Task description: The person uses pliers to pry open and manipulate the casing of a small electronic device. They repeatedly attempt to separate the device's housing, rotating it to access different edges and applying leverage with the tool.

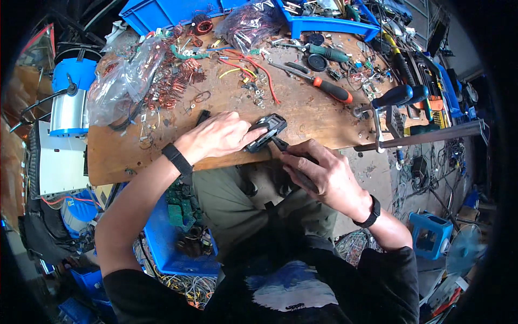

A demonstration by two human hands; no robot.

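Note:
At the front edge of the wooden bench, my left hand (pixel 226 132) is closed on a small black plastic device (pixel 268 131) with a grey panel in its top. Its thumb lies along the device's near left side. My right hand (pixel 324 173) is wrapped round a dark hand tool (pixel 279 143) that looks like pliers. The tool's narrow tip meets the device's lower right side; most of its handles are hidden in my palm. Just behind my left hand lies a small black piece (pixel 203 116), partly covered by the hand.
Copper coils (pixel 172 89) and a clear plastic bag (pixel 121 89) lie at the back left. Red wires (pixel 261 73), a red-and-black screwdriver (pixel 332 89) and small metal parts lie behind the device. A metal bar (pixel 431 139) with a clamp juts out at right. Blue bins (pixel 329 26) stand at the back.

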